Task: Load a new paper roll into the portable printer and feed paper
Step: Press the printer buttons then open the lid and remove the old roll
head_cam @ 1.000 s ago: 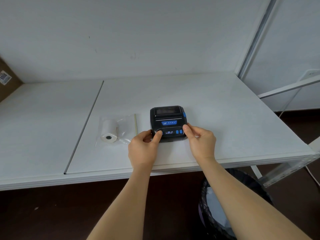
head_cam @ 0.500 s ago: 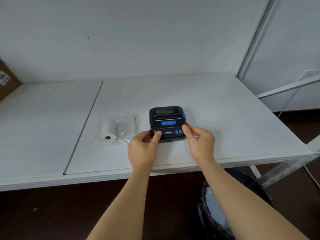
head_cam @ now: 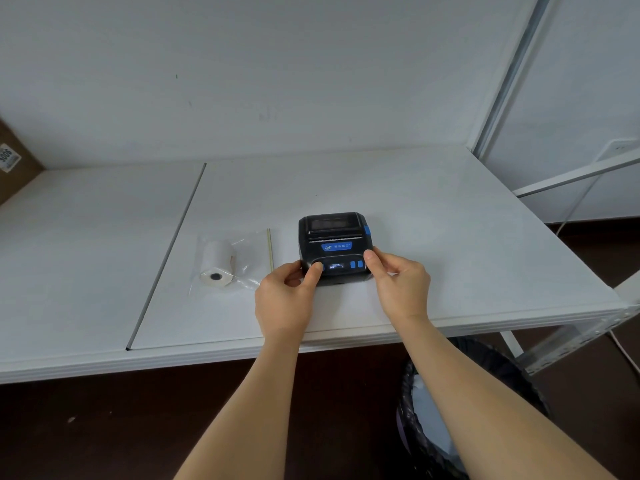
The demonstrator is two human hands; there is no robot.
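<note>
Near the table's (head_cam: 450, 209) front edge, the left hand (head_cam: 284, 299) and right hand (head_cam: 401, 285) hold the black printer (head_cam: 334, 244) by its two front corners. To the left, well apart, the paper roll (head_cam: 217, 263) lies in its clear bag (head_cam: 242, 251), pointing toward the person. I think the left hand is closer.

Sticker (head_cam: 9, 157) on the cardboard box (head_cam: 14, 178) reads "9006".

1 printer (head_cam: 334, 245), 1 paper roll (head_cam: 217, 263), 1 bin (head_cam: 485, 403), 2 hands (head_cam: 284, 299).
</note>
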